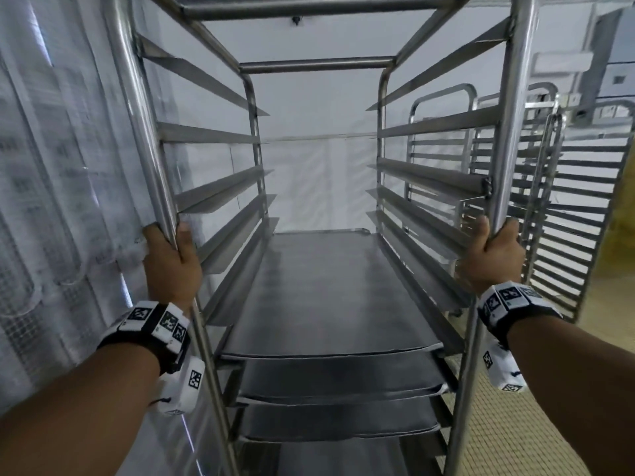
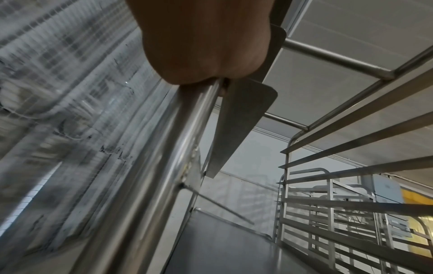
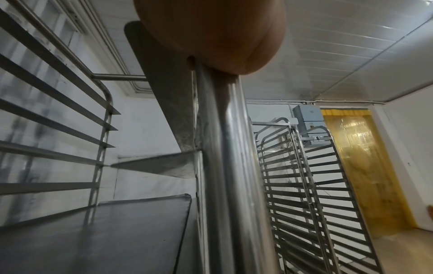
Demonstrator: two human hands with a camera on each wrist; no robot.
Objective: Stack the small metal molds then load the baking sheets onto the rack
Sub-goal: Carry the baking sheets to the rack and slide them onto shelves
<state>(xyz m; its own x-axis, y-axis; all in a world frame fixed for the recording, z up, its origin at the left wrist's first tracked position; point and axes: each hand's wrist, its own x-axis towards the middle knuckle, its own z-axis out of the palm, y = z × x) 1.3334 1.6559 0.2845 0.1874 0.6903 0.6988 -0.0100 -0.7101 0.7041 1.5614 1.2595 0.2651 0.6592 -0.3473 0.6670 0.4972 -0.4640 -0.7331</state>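
Observation:
A tall steel rack (image 1: pixel 508 97) fills the head view. Several dark baking sheets (image 1: pixel 330 293) sit on its lower runners, one above another; the upper runners hold nothing. My left hand (image 1: pixel 170 257) grips the rack's front left post (image 1: pixel 137 108), fingers and thumb wrapped round the tube. My right hand (image 1: pixel 494 252) grips the front right post in the same way. The left wrist view shows my left hand (image 2: pixel 201 42) closed round the post (image 2: pixel 150 166). In the right wrist view my right hand (image 3: pixel 211 33) clasps its post (image 3: pixel 229 148), with the top baking sheet (image 3: pixel 105 231) below. No small molds are in view.
A clear plastic curtain (image 1: pixel 51 166) hangs close on the left. Other bare steel racks (image 1: pixel 567 207) stand just to the right, also seen as racks (image 3: pixel 311 185). A yellow strip-curtain doorway (image 3: pixel 356 157) lies beyond them. A white wall (image 1: pixel 316 108) is behind the rack.

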